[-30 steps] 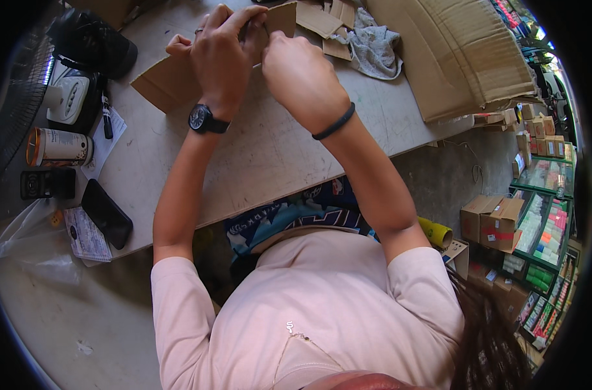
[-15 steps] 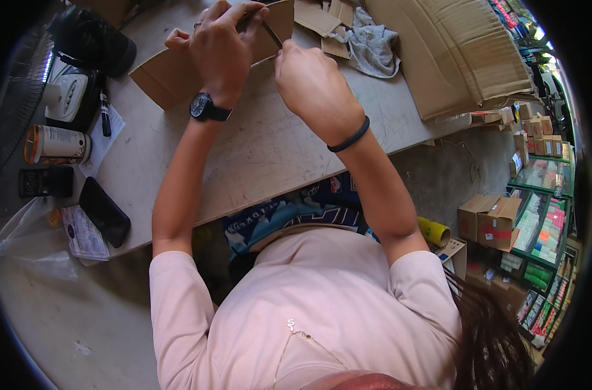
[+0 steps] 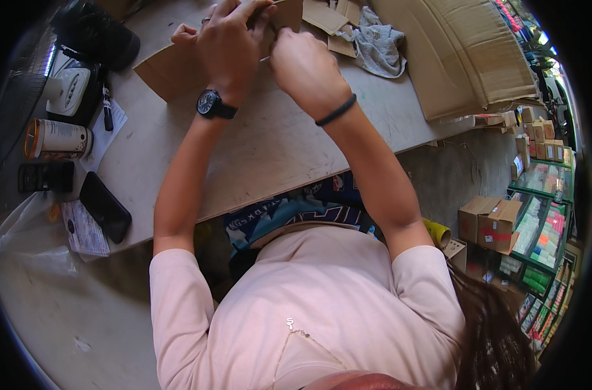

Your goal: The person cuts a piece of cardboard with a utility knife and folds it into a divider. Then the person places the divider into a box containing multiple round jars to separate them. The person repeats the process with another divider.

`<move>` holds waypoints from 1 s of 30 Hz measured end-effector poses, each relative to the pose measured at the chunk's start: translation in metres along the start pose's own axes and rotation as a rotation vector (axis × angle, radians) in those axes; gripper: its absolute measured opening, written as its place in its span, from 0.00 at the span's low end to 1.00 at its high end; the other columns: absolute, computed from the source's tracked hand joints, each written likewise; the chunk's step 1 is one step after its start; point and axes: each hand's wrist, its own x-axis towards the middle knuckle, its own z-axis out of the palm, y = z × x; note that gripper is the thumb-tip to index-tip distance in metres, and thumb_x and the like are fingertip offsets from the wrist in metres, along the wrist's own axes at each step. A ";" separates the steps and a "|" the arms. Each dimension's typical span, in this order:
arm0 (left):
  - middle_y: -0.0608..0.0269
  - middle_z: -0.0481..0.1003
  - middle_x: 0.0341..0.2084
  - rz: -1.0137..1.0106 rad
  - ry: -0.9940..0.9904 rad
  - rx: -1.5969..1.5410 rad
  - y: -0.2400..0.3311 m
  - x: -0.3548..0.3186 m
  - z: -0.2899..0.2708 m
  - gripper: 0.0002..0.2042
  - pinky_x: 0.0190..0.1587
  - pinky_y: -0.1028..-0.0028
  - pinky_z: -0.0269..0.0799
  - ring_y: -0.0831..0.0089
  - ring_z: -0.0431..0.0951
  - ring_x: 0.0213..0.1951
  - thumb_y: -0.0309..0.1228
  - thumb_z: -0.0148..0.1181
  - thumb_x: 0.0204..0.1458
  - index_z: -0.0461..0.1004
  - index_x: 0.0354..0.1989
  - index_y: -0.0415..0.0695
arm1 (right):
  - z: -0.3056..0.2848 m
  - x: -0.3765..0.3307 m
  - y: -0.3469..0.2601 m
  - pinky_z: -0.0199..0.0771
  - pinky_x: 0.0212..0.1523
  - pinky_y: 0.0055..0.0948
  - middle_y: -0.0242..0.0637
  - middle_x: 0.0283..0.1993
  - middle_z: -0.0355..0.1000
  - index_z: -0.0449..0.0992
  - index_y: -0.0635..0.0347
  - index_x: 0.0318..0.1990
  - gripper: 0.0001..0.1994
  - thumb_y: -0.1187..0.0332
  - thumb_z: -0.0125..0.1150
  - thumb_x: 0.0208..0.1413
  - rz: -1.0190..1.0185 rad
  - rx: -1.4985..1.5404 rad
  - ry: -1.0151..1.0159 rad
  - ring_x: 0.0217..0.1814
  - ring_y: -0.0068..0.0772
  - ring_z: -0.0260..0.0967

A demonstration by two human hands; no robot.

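Observation:
A brown cardboard piece [image 3: 169, 73] stands on edge on the table at the top of the view. My left hand [image 3: 230, 55] is closed over its upper edge, fingers bent around the board. Close beside it, my right hand [image 3: 309, 70] is a fist around a thin dark tool [image 3: 274, 28], which looks like a narrow blade. Only a short bit of that tool shows between the hands, against the cardboard; its handle is hidden in my right fist. The far side of the cardboard is out of sight.
To the right lie cardboard scraps [image 3: 323, 18], a grey cloth [image 3: 379, 49] and a large cardboard box [image 3: 462, 55]. Along the left stand a can [image 3: 61, 139], a black phone [image 3: 105, 207], a marker [image 3: 107, 109] and a fan base [image 3: 68, 90]. The table's front edge [image 3: 276, 195] runs before me.
My right hand has moved slightly up and left, nearer my left hand, and less of the thin tool shows. In the picture, my left hand and the cardboard sit slightly further right.

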 end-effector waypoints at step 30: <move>0.70 0.80 0.32 0.048 -0.058 0.058 -0.010 -0.010 0.001 0.07 0.52 0.54 0.52 0.66 0.78 0.41 0.43 0.69 0.51 0.83 0.31 0.56 | 0.027 -0.024 0.017 0.84 0.43 0.47 0.57 0.38 0.80 0.77 0.71 0.39 0.08 0.74 0.59 0.56 0.006 0.025 0.007 0.43 0.59 0.82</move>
